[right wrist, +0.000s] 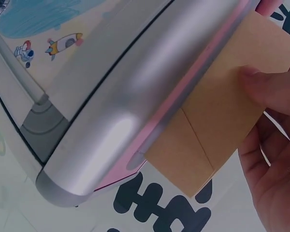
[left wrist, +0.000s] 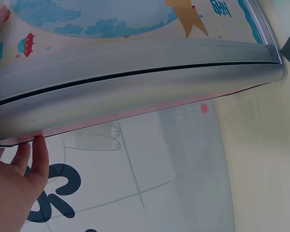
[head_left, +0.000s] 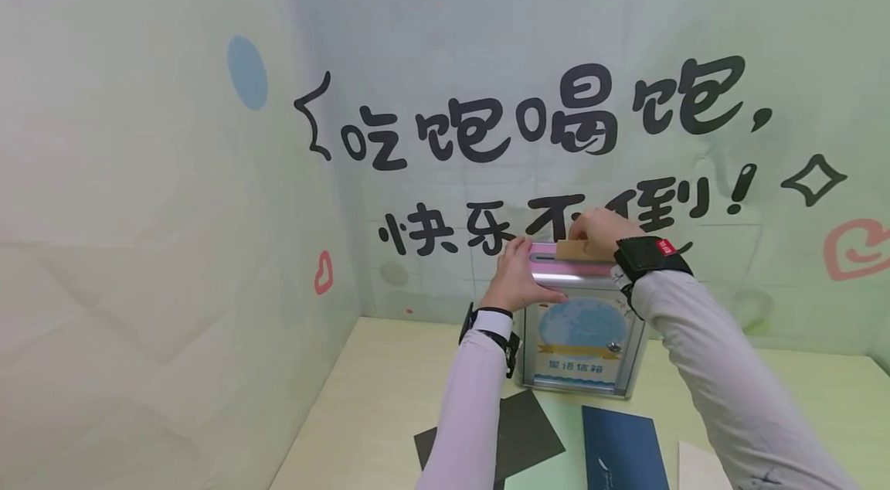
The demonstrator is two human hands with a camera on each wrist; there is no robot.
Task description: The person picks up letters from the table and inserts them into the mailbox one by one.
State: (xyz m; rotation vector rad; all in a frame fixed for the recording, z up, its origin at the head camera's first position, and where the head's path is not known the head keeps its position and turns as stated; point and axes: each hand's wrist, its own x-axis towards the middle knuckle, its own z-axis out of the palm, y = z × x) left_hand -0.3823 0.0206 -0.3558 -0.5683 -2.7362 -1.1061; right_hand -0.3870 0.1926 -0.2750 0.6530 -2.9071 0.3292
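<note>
At table's far edge, against lettered wall: metal letterbox (head_left: pixel 582 328) upright, pink top, cartoon panel facing person. Right hand (head_left: pixel 599 227) at box's 12 o'clock, thumb and fingers pinching brown envelope (head_left: pixel 574 249); envelope lower edge at pink top slot, most of it showing in right wrist view (right wrist: pixel 217 121). Left hand (head_left: pixel 518 277) at box's 9 o'clock, fingers curled round upper left corner, thumb across front. Near edge at 6 o'clock: black card (head_left: pixel 524 436), dark blue envelope (head_left: pixel 622 447), pale sheet (head_left: pixel 698 467) flat on table (head_left: pixel 375 397).
</note>
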